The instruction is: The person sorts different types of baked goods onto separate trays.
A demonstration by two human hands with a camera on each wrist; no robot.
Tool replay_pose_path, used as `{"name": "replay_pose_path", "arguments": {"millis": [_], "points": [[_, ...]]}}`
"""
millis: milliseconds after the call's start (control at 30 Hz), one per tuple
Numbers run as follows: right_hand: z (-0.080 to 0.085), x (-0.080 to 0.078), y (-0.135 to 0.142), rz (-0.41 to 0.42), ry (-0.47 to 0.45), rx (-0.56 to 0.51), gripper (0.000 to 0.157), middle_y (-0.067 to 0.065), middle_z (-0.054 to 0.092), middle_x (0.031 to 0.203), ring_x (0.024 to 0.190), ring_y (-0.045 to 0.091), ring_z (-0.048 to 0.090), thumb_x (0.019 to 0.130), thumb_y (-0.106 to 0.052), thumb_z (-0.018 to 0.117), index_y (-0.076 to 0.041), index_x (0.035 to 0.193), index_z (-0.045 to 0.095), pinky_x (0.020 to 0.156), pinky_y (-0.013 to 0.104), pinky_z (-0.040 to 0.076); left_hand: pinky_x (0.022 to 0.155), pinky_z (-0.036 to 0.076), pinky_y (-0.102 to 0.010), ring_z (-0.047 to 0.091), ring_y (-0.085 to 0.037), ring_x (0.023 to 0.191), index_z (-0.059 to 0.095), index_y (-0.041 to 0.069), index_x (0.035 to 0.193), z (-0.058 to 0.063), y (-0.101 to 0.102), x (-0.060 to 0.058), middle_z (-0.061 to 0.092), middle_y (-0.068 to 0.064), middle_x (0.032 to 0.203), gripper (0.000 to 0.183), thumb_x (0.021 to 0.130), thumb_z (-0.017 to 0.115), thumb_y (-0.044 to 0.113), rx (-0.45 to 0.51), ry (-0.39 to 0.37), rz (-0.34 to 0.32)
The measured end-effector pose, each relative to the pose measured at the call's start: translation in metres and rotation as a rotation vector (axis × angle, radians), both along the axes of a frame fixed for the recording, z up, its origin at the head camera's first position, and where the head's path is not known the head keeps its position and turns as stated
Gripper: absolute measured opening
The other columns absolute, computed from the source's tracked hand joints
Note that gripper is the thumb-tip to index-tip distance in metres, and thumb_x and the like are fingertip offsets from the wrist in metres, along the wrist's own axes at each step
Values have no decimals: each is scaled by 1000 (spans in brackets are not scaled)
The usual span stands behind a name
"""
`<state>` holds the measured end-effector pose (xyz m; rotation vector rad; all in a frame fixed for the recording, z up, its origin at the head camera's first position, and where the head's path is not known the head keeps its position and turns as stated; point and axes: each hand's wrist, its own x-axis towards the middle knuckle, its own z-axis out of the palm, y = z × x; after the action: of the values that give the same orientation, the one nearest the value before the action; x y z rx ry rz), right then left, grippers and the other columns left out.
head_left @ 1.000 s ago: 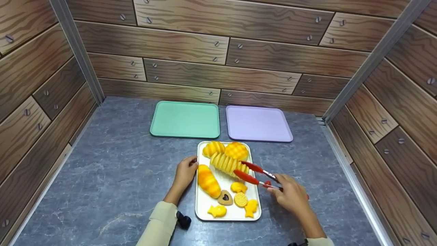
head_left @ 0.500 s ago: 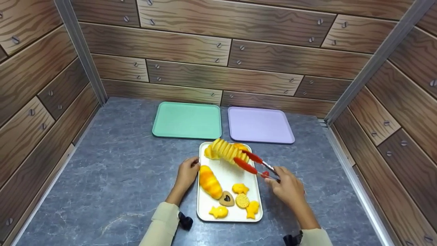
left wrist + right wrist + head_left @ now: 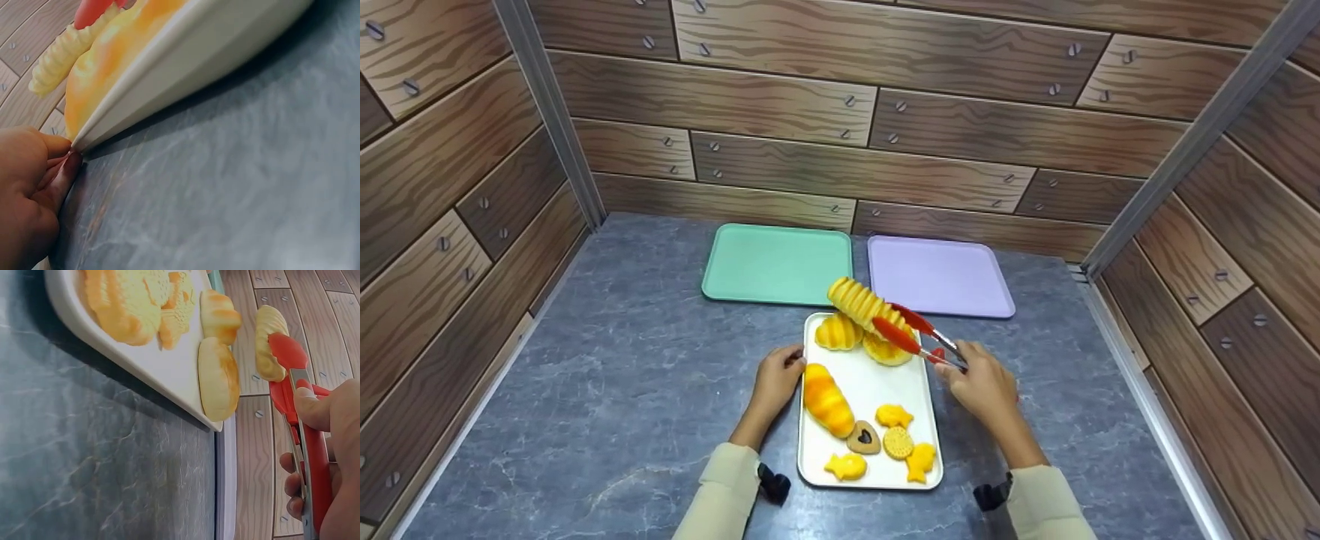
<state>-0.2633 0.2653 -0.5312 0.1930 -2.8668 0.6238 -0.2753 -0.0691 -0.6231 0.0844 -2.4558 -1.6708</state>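
Curling its fingers round red tongs (image 3: pixel 895 337), the right hand (image 3: pixel 984 384) holds ridged bread (image 3: pixel 859 301) in their tips, aloft over the far end of the tray (image 3: pixel 877 384); the left hand (image 3: pixel 776 382) pinches the tray's left rim between thumb and fingers.

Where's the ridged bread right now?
In the head view, the ridged bread is held up by red tongs in the right hand, overlapping the far edge of the white tray.
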Motion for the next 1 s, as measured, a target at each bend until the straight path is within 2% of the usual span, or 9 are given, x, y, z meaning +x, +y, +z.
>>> {"name": "replay_pose_path", "arguments": {"millis": [200,400,700,1000], "points": [[3,-22,-7,-1,-11,-3,50,12,65,111,97,37,64,92,-40,70,-11,132,63,79,57,47,91,53,-41,63,-22,99,69,1,126,-2,0,-1,70,-12,112,31,97,62,9,31,-27,1],[9,-46,-18,8,7,10,50,14,64,111,100,38,64,92,-41,68,-9,131,63,82,59,47,90,53,-41,64,-24,100,68,-2,125,-4,0,-1,70,-14,111,31,96,62,7,41,0,-8],[13,-82,-39,-9,28,51,49,16,65,104,94,37,64,93,-43,68,-4,124,66,81,55,48,91,53,-41,64,-24,101,68,-3,125,-3,1,-3,70,-15,112,31,96,62,7,19,17,-11],[16,-113,-63,-29,-49,73,53,17,63,107,95,38,63,93,-44,66,-2,126,63,85,54,49,90,53,-41,64,-24,99,69,-3,124,-3,1,-2,70,-15,110,30,96,63,6,31,20,-6]]}}
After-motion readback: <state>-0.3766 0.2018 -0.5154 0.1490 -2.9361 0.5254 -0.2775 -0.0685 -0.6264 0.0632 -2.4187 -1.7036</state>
